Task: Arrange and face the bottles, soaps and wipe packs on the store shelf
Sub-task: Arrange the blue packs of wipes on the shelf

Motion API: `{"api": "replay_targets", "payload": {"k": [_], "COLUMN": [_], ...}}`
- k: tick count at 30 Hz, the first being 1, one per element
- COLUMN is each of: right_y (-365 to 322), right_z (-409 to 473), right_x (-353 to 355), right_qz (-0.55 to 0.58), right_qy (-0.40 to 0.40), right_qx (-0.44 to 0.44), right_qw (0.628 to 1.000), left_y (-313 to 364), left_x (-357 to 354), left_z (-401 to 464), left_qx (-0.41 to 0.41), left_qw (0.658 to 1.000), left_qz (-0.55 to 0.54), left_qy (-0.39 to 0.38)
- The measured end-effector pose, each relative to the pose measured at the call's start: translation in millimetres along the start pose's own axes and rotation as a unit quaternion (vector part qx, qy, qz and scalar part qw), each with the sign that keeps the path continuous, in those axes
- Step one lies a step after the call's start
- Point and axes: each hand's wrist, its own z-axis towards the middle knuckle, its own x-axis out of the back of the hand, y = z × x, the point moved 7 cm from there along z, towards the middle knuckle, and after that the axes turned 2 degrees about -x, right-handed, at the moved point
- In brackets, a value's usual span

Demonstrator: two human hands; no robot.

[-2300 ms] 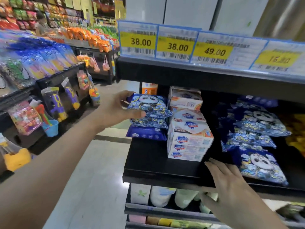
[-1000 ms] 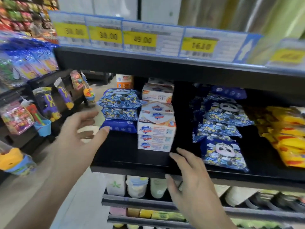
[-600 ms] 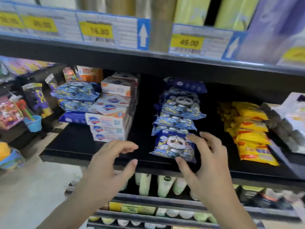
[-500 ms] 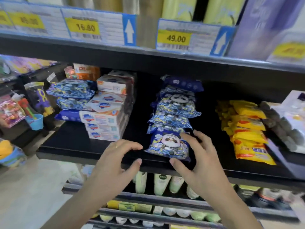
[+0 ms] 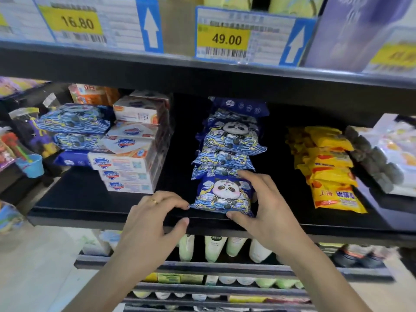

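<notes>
Head view: your two hands meet at the front edge of the black shelf (image 5: 90, 206), centre of the frame.
Front wipe pack: the panda wipe pack (image 5: 224, 194) stands near upright at the shelf lip, print facing you, at the head of its row.
Your right hand: the right hand (image 5: 267, 212) grips that pack, fingers curled over its top right corner and thumb pressed to its lower edge.
Your left hand: the left hand (image 5: 153, 217) has its fingers curled, the tips touching the pack's lower left corner; the thumb is spread below the shelf lip. A ring (image 5: 154, 201) shows on one finger.
Row behind: more blue wipe packs (image 5: 231, 140) lean one behind another toward the back of the shelf.
Left of centre: stacked soap boxes (image 5: 128, 161), with another blue wipe stack (image 5: 74, 131) just beside them at left.
Right of frame: yellow soap packs (image 5: 331, 167) in a row, well apart from the panda row.
Top of frame: price tags (image 5: 225, 37) reading 16.80 and 49.00.
Bottom of frame: pale bottles (image 5: 213, 246) on the lower shelf.
</notes>
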Motion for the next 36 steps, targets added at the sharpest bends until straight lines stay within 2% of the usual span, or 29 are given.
{"api": "replay_targets", "payload": {"k": [5,8,10,16,22,26,30,33,36], "right_y": [-2.8,-6.8,-12.5,-34.4,-35.8,-30.1,-19.7,-8.9,-7.6], "right_z": [-6.1,-17.9,-25.1,-37.3,-44.6,-42.9,-37.7,-33.5,-30.8], "right_x": [5.9,14.0,21.8,41.5,47.0,44.2,47.2,50.7,45.9], "right_qz": [0.027,0.052,0.062,0.047,0.047,0.081,0.146,0.193,0.271], "right_qy": [0.02,0.037,0.046,0.064,0.044,-0.01,-0.009,0.014,-0.034], "right_qx": [0.029,0.045,0.061,0.135,0.142,0.101,0.008,-0.088,-0.16], "right_qw": [0.999,0.997,0.995,0.988,0.988,0.992,0.989,0.977,0.949], "left_y": [-4.1,-4.0,3.8,59.9,65.1,62.3,59.2,60.7,62.2], "left_x": [2.5,7.0,9.8,-14.3,-27.1,-28.9,-23.5,-16.5,-9.4], "left_z": [3.9,8.2,11.7,12.2,12.8,11.6,12.3,13.8,13.0], "left_qx": [0.018,0.094,0.129,0.144,0.164,0.171,0.171,0.142,0.105], "left_qw": [0.999,0.977,0.962,0.917,0.901,0.902,0.91,0.913,0.921], "left_qz": [-0.051,-0.188,-0.237,-0.349,-0.386,-0.386,-0.373,-0.38,-0.374], "left_qy": [0.009,0.03,0.037,-0.126,-0.113,-0.09,-0.057,-0.033,-0.017]}}
